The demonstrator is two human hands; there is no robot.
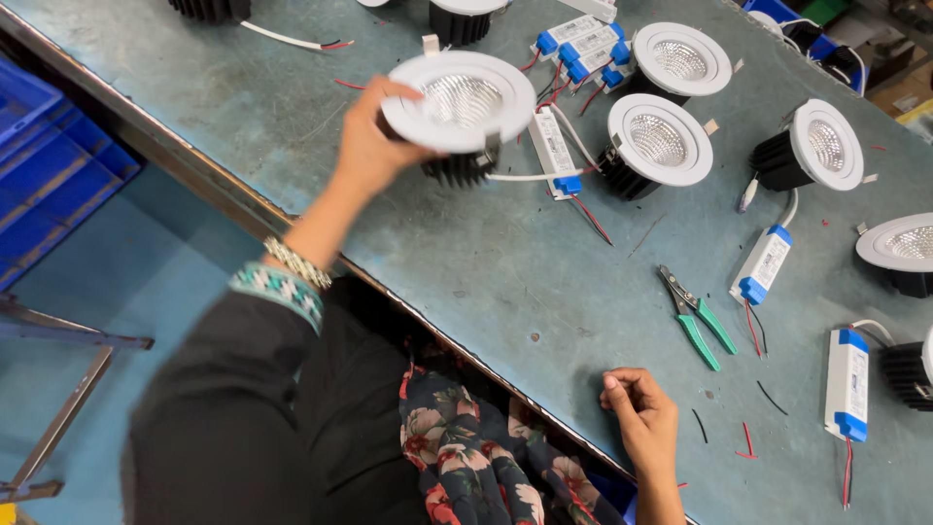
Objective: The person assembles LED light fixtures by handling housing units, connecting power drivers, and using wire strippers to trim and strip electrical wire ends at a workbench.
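My left hand (367, 144) grips a round white downlight (460, 100) by its rim, holding it tilted above the worn teal table (486, 262). The lamp has a black finned heat sink underneath, and a white cable runs from it to a white and blue driver box (554, 151) lying on the table. My right hand (641, 413) rests near the table's front edge with the fingers curled in and nothing visible in them. Green-handled pliers (696, 316) lie a little beyond and to the right of that hand.
Several more white downlights (660, 139) with black heat sinks and driver boxes (847, 384) lie across the back and right of the table. Cut bits of red and black wire are scattered near the front. Blue crates (44, 165) stand on the floor at left.
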